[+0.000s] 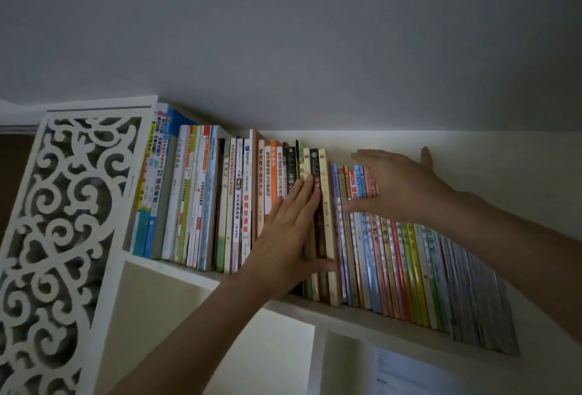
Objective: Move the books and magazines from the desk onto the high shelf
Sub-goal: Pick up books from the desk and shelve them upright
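Your left hand lies flat, fingers straight and together, pressing the spines of the dark and cream books at the middle of the row; the thumb rests along their lower edge. Your right hand, at 3 o'clock from it, is spread wide, its fingers over the tops of the thin colourful volumes. Two hands, one long row of books too many to count, all standing on the high shelf, spines outward, long axes running from 6 toward 12 o'clock, the right-hand ones leaning. One white fretwork panel stands at 9 o'clock; one sheet of paper sits below at 5 o'clock.
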The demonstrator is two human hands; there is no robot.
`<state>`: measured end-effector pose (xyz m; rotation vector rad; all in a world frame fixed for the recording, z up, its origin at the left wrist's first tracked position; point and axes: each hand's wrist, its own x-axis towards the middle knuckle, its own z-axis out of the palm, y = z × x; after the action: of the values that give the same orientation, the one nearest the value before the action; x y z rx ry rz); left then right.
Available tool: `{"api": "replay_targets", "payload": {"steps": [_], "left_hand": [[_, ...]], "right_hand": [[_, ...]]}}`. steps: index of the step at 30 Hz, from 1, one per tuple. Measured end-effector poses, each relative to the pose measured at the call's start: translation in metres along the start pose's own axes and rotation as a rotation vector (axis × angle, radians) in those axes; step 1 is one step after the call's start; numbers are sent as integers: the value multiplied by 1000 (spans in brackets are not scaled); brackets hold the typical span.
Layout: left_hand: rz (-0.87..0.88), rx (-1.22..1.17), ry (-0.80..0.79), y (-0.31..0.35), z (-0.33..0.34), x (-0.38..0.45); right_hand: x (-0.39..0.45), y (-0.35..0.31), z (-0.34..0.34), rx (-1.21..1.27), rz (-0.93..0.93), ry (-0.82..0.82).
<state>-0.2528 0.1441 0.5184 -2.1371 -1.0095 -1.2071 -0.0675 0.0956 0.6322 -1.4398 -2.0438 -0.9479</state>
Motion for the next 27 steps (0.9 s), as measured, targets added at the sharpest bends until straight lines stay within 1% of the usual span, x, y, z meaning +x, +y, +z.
{"api": "replay_targets", "payload": {"steps": [4, 7, 9, 12, 15, 18, 22, 25, 27], "left_hand": [[-7, 63, 42, 4, 4, 1], [7, 34, 92, 1, 4, -1], [20, -44, 111, -4, -1, -1], [-77, -166, 218, -15, -18, 8], [-185, -237, 308, -24, -40, 28], [-242, -294, 265, -30, -55, 52], [-203, -153, 137, -39, -61, 72], [-189, -75, 96, -44, -66, 79], [-216, -57, 89, -43, -68, 81]], "right_hand": [[20, -16, 3, 20, -43, 33], [33, -20, 6, 179, -111, -19], [37, -20, 6, 294, -131, -40], [38, -20, 8, 265, -108, -8], [39, -22, 5, 290, -99, -62], [46, -26, 0, 275, -106, -88], [51, -31, 5, 258, -147, -61], [52, -29, 8, 346, -147, -70], [52, -30, 6, 334, -140, -91]]}}
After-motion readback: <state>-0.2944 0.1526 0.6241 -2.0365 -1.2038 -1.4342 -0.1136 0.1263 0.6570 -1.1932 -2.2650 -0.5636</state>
